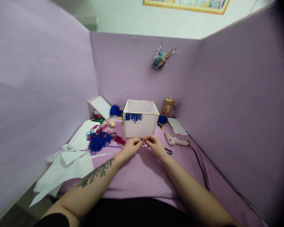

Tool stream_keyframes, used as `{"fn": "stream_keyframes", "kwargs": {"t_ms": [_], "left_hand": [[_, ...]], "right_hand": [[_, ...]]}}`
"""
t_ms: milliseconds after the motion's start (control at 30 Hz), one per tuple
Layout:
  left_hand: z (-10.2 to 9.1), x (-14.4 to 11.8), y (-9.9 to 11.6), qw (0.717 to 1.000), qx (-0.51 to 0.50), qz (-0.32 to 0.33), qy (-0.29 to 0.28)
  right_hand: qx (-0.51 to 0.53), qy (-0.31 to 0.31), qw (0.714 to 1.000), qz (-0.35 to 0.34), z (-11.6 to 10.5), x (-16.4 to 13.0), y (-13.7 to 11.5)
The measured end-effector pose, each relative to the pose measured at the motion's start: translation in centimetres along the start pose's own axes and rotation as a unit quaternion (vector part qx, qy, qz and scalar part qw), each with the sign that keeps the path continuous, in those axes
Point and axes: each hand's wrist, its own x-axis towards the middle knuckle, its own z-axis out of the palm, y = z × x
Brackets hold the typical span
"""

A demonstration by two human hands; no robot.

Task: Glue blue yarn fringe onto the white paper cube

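My left hand [133, 146] and my right hand [153, 145] meet just in front of a white open-topped box [140, 126] edged with thin wooden sticks. Both hands are closed in a pinch on a short piece of blue yarn [141, 139] that shows between the fingertips. Short strands of blue yarn [133, 117] hang in a row from the upper left of the box's front. A loose tangle of blue yarn [99, 141] lies left of my left hand, and a strand runs from it toward my left forearm. Scissors [168, 151] lie partly hidden behind my right hand.
A pink glue gun [176, 140] with a black cord lies on the right. White sheets [66, 170] cover the left side. Magenta yarn [118, 138], a framed white panel [100, 106] and a cup [168, 106] surround the box. A brush holder [159, 61] hangs on the back panel.
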Motion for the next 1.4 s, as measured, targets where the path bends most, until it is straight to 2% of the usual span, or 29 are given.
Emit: {"fn": "stream_keyframes", "kwargs": {"t_ms": [100,233,433,633,767,1000,1167,1300,1400], "left_hand": [[0.2,-0.2,-0.3,0.994,0.092,0.064,0.017],[0.1,-0.5,-0.3,0.967,0.203,0.152,0.035],[0.0,-1.0,0.3,0.945,0.284,0.159,0.025],[-0.1,-1.1,0.0,0.938,0.311,0.150,0.027],[-0.2,-1.1,0.1,0.947,0.286,0.138,0.041],[0.0,-0.8,0.0,0.963,0.238,0.121,0.036],[-0.3,0.2,-0.7,0.995,0.091,0.025,0.008],[-0.6,0.5,-0.7,0.999,-0.015,-0.035,-0.032],[-0.6,0.3,-0.5,0.996,-0.048,-0.062,-0.035]], "right_hand": [[0.021,0.024,0.999,0.029,0.1,0.1,0.1],[0.016,0.031,0.998,0.046,0.3,0.1,0.3],[-0.012,0.008,0.998,0.056,0.4,-0.1,0.4],[-0.022,-0.042,0.997,0.055,0.3,-0.3,0.5],[-0.013,-0.065,0.996,0.060,0.4,-0.4,0.4],[-0.046,-0.034,0.997,0.048,0.3,-0.1,0.5],[-0.069,-0.063,0.995,0.031,-0.2,-0.2,0.1],[-0.131,-0.085,0.988,0.005,-0.1,-0.4,-0.8],[-0.181,-0.079,0.980,-0.019,0.0,-0.5,-1.1]]}}
